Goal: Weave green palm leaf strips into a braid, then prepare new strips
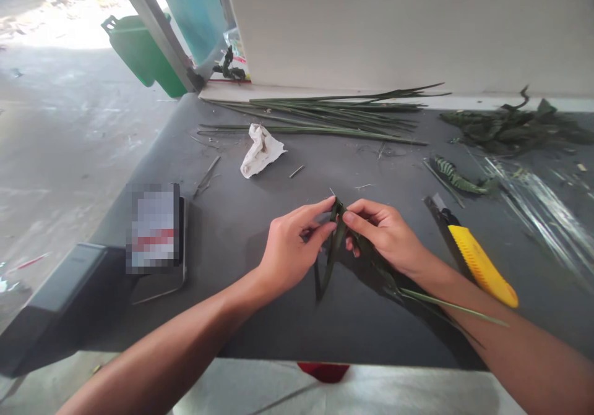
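Observation:
Both hands meet over the middle of the dark grey table. My left hand (301,232) pinches a dark green leaf strip (328,263) between thumb and fingers. From the right, my right hand (383,232) grips the same folded strip, thumb against curled fingers. One loop of the strip hangs below my fingertips, and more green leaf with a thin pale stem (452,305) trails under my right wrist. Part of the fold is hidden behind my fingers. Beside my right forearm lies a yellow utility knife (482,266), its blade pointing away.
Long green leaf strips (325,115) lie along the back of the table (288,328). Crumpled white paper (260,150) sits before them. Woven leaf pieces (505,127) and clear plastic (542,211) are on the right. A blurred phone-like object (155,232) rests left. A green bin (139,50) stands beyond.

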The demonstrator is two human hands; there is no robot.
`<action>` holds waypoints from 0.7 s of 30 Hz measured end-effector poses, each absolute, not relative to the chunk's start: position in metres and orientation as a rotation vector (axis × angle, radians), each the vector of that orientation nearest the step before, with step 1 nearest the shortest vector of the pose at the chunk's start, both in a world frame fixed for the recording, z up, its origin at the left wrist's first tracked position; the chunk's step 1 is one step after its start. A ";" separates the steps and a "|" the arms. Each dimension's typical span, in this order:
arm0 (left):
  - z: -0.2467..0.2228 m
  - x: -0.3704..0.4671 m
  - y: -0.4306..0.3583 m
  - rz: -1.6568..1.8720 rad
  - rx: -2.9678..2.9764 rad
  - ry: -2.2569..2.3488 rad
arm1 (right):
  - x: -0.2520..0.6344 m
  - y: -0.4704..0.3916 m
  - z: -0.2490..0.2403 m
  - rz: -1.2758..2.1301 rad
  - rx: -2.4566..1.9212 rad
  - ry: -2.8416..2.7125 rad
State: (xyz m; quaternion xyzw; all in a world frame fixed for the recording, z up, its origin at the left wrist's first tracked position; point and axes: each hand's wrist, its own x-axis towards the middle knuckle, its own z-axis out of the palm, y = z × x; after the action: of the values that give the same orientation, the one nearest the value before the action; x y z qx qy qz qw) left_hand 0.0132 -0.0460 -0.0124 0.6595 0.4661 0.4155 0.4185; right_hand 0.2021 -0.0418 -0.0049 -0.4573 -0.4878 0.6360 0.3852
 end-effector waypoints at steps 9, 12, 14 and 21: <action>-0.008 0.018 -0.042 1.091 1.229 1.128 | 0.199 -0.045 -0.003 1.640 -1.194 -1.280; -0.007 0.018 -0.042 1.088 1.228 1.134 | 0.199 -0.045 -0.003 1.644 -1.198 -1.283; -0.007 0.018 -0.042 1.087 1.225 1.137 | 0.199 -0.046 -0.004 1.646 -1.190 -1.282; -0.006 0.017 -0.040 1.066 1.210 1.122 | 0.199 -0.045 -0.005 1.636 -1.194 -1.292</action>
State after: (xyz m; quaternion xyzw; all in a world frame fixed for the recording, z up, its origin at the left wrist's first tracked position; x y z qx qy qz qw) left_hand 0.0166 -0.0396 -0.0064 0.5122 0.4752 0.4513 0.5551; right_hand 0.1989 -0.0453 -0.0045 -0.4636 -0.5016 0.6349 0.3611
